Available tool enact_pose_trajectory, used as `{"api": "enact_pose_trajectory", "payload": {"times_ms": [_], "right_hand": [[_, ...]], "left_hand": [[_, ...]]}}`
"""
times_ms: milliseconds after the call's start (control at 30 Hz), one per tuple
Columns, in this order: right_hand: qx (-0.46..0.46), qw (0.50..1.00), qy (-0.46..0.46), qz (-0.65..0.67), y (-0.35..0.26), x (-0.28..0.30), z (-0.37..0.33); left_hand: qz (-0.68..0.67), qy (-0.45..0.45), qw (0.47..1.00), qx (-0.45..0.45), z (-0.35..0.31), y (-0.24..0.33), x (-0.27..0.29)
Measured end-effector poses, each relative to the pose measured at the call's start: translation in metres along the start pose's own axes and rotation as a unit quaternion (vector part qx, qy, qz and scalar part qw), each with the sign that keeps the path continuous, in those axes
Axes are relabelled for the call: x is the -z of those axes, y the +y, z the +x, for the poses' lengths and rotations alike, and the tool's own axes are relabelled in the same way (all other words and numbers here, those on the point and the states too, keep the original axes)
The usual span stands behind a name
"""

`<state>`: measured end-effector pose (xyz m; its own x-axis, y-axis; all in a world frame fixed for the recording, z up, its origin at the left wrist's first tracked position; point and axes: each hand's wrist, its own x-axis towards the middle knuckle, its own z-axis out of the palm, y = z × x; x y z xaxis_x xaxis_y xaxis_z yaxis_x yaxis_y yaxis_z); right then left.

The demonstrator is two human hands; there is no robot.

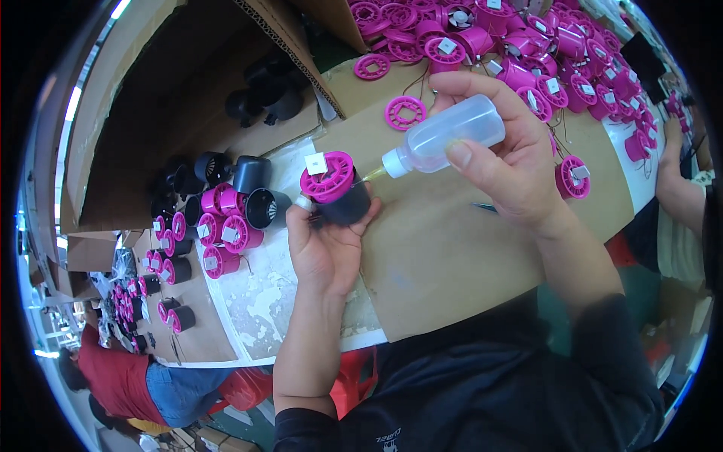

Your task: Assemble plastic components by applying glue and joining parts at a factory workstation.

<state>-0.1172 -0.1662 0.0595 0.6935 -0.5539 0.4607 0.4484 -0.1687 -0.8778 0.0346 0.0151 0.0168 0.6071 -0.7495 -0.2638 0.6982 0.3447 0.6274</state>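
My left hand (325, 260) is closed around a black cylindrical housing (348, 209), holding it tilted over the table. A pink slotted motor part (336, 183) with a white square label sits in the housing's top. My right hand (512, 169) grips a translucent squeeze bottle (444, 137), tipped so that its white cap and thin needle tip point left and down. The needle's end is at the seam between pink part and black housing, on the right side. Whether it touches, and whether liquid comes out, I cannot make out.
A pink ring (405, 113) lies on the cardboard sheet (444, 264), with a heap of pink parts (520, 56) beyond. Black cups and pink parts (241, 235) stand left, beside a large open cardboard box (196, 98). Other people are at the left (120, 380) and right edges.
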Motion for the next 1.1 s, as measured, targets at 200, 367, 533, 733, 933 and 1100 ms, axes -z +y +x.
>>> {"api": "enact_pose_trajectory", "payload": {"times_ms": [200, 367, 533, 733, 933, 1100], "right_hand": [[-0.004, 1.000, -0.016, -0.015, 0.004, -0.010, -0.004], [0.006, 0.999, -0.031, -0.034, 0.002, -0.017, -0.006], [0.061, 0.994, -0.047, -0.084, 0.007, -0.017, -0.006], [0.089, 0.985, -0.059, -0.136, 0.009, -0.016, -0.005], [0.074, 0.989, -0.048, -0.118, 0.007, -0.014, -0.005], [0.056, 0.993, -0.039, -0.096, 0.006, -0.012, -0.005]], "left_hand": [[-0.019, 0.003, 0.999, 0.047, -0.004, 0.002, -0.001], [-0.006, 0.010, 0.999, 0.051, -0.007, 0.001, -0.005], [0.004, 0.014, 0.999, 0.052, -0.008, 0.001, -0.007], [0.006, 0.008, 0.999, 0.052, -0.007, 0.000, -0.006], [-0.009, 0.011, 0.998, 0.056, -0.008, 0.003, -0.006], [-0.027, 0.007, 0.997, 0.065, -0.007, 0.004, -0.004]]}}
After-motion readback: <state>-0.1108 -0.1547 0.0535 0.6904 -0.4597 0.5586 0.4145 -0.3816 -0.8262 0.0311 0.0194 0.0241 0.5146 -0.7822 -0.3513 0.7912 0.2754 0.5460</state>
